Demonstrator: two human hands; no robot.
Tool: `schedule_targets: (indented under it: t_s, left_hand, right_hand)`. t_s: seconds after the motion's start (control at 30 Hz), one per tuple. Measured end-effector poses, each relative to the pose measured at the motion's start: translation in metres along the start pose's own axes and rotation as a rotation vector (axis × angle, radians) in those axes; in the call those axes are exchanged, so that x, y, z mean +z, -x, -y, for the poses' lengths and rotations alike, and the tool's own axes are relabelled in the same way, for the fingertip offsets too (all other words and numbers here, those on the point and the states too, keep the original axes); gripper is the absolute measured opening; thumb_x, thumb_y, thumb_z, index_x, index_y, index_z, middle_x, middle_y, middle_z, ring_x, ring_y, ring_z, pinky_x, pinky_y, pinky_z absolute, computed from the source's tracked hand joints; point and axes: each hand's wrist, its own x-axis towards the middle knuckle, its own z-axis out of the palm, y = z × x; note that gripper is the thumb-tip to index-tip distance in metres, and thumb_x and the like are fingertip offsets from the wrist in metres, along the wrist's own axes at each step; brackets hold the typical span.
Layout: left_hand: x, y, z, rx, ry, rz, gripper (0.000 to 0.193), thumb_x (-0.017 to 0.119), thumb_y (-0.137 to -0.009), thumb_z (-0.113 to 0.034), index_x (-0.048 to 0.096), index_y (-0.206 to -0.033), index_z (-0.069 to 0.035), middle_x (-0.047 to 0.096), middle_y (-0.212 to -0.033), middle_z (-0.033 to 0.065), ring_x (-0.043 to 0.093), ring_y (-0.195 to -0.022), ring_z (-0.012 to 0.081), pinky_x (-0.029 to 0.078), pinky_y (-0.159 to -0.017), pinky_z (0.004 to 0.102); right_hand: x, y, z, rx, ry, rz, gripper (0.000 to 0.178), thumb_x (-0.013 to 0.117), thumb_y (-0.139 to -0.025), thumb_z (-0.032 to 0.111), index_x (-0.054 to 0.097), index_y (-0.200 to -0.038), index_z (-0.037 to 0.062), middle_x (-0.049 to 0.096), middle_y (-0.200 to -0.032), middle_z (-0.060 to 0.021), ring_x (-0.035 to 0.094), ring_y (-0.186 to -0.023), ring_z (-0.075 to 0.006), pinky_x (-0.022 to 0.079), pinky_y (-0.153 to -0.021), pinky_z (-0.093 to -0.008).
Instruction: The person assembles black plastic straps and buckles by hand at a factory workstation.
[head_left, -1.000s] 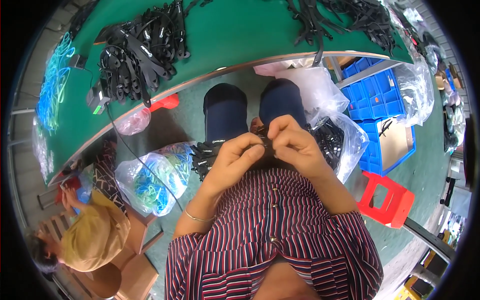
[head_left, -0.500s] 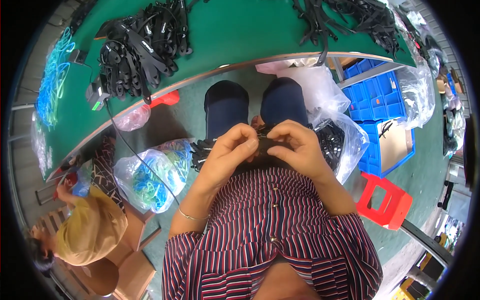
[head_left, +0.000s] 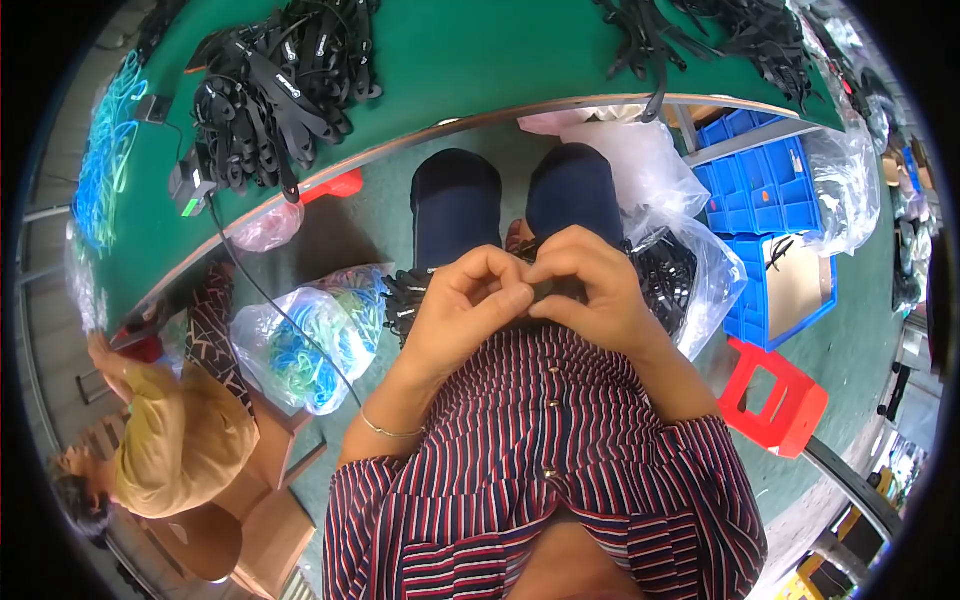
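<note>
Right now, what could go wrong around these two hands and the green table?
The thin cable hangs off the green table and, in view, crosses the bag of blue cords; it might snag. One black strap overhangs the table's edge and could be knocked off. The left hand and right hand are close together; anything pinched there, too hidden to identify, might drop.

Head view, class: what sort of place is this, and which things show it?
Probably a small workshop or assembly room: black straps heaped on a green table, a clear bag of blue and green cords below, and blue plastic bins nearby.
</note>
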Motion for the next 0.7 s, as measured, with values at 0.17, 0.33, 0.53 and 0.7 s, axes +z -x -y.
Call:
schedule_targets:
  t_s: [0.17, 0.33, 0.53, 0.7]
  left_hand:
    - [-0.002, 0.003, 0.008, -0.003, 0.155, 0.046, 0.007, 0.059, -0.082, -0.006, 0.053, -0.08, -0.002, 0.058, -0.096, 0.0089, 0.055, -0.076, 0.0109, 0.044, -0.073, 0.0235]
    - [0.0, 0.012, 0.008, 0.028, 0.32, 0.114, 0.006, 0.058, -0.081, -0.004, 0.053, -0.079, -0.001, 0.059, -0.099, 0.0124, 0.057, -0.077, 0.0142, 0.045, -0.075, 0.026]
    - [0.001, 0.025, 0.009, 0.076, 0.27, 0.13, 0.006, 0.059, -0.08, -0.004, 0.054, -0.08, -0.001, 0.059, -0.098, 0.0122, 0.057, -0.076, 0.0144, 0.046, -0.073, 0.0256]
    - [0.002, 0.03, 0.011, 0.111, 0.255, 0.144, 0.007, 0.061, -0.079, -0.004, 0.055, -0.081, -0.001, 0.058, -0.099, 0.0113, 0.056, -0.076, 0.0129, 0.046, -0.072, 0.0243]
  right_hand:
    - [0.0, 0.003, 0.007, 0.002, 0.058, -0.016, 0.025, 0.07, -0.066, 0.001, 0.057, -0.087, 0.0001, 0.054, -0.084, -0.0089, 0.054, -0.078, -0.0214, 0.045, -0.068, -0.0287]
    - [0.009, 0.018, 0.004, 0.083, -0.164, -0.065, 0.025, 0.068, -0.069, 0.0, 0.055, -0.091, -0.0001, 0.05, -0.089, -0.0086, 0.052, -0.082, -0.0181, 0.043, -0.071, -0.0267]
    - [0.014, 0.023, 0.014, 0.069, -0.326, -0.019, 0.024, 0.065, -0.074, 0.0, 0.053, -0.095, -0.0013, 0.046, -0.094, -0.0083, 0.048, -0.087, -0.0159, 0.041, -0.075, -0.0251]
    - [0.011, 0.02, 0.02, -0.079, -0.076, 0.011, 0.024, 0.069, -0.072, 0.007, 0.057, -0.092, 0.0007, 0.051, -0.09, -0.0083, 0.051, -0.084, -0.0189, 0.042, -0.074, -0.0281]
